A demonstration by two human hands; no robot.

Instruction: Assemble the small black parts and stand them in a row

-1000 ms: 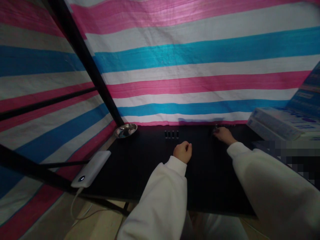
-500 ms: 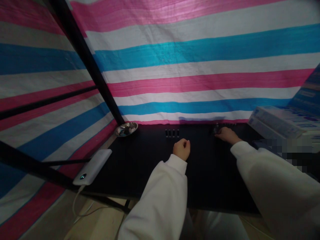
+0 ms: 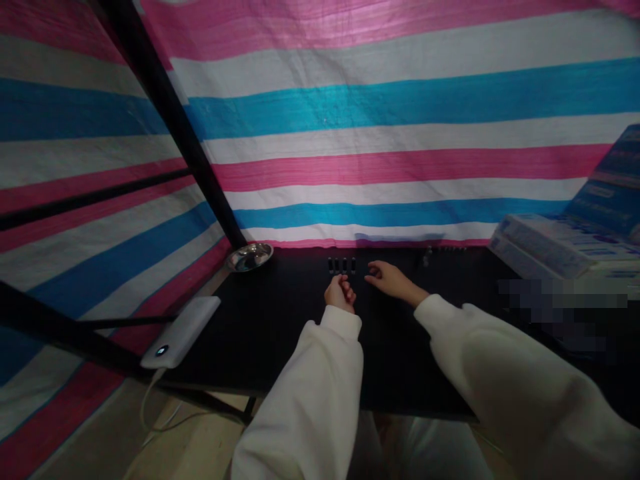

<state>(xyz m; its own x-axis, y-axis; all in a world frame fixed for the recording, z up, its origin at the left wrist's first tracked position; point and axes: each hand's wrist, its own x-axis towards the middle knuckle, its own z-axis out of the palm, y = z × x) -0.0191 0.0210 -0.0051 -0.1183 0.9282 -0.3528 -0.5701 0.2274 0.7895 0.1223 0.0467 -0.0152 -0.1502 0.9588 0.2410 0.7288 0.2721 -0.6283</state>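
Note:
On a black tabletop point(image 3: 280, 333), a short row of several small upright black pieces point(image 3: 341, 265) stands near the back edge. My left hand point(image 3: 340, 294) is curled closed just in front of that row, with its fingertips close to the pieces. My right hand point(image 3: 393, 280) lies to its right, fingers loosely spread and reaching left, and it holds nothing I can see. Further right along the back edge stands a second group of small dark pieces point(image 3: 443, 252), with neither hand near it.
A steel dish point(image 3: 249, 257) sits in the table's back left corner, and a white power bank point(image 3: 180, 332) with a cable lies on the left edge. Stacked white boxes point(image 3: 540, 248) stand at right. A black pole point(image 3: 170, 127) and striped tarpaulin point(image 3: 380, 100) surround the table.
My right hand has moved left, away from the far right group, to beside the row. My left hand has shifted slightly toward the row. The pieces have not visibly moved.

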